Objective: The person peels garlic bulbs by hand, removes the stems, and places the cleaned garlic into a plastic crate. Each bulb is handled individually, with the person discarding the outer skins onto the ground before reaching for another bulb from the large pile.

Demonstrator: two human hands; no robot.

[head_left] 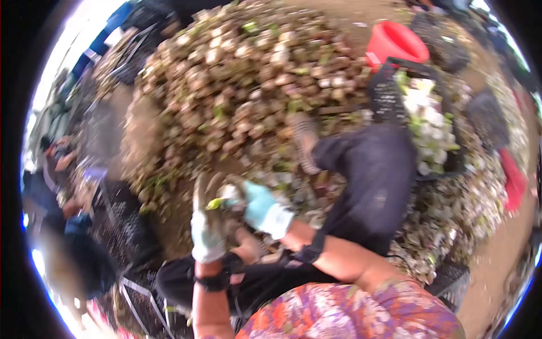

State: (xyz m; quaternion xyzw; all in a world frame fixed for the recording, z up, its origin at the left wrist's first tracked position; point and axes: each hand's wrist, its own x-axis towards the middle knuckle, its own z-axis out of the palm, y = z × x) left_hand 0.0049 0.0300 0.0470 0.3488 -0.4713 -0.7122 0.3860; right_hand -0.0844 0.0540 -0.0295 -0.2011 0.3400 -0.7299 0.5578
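One pale bulb (229, 195) at eight o'clock, left hand (206, 229) and right hand (264, 208) beside it, grip too blurred to tell, could drop if pinched loosely.

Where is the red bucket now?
In the head view, the red bucket is at the upper right, at the far end of the black crate and right of the heap of bulbs.

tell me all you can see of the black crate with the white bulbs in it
The black crate looks like hard plastic, with a raised rim and walls full of small holes. It sits on the person's right, just beyond the bent right knee, which hides part of it. White bulbs with green bits fill it. A red bucket is at its far end, maybe touching; papery peelings lie around its near end. Its base is hidden.
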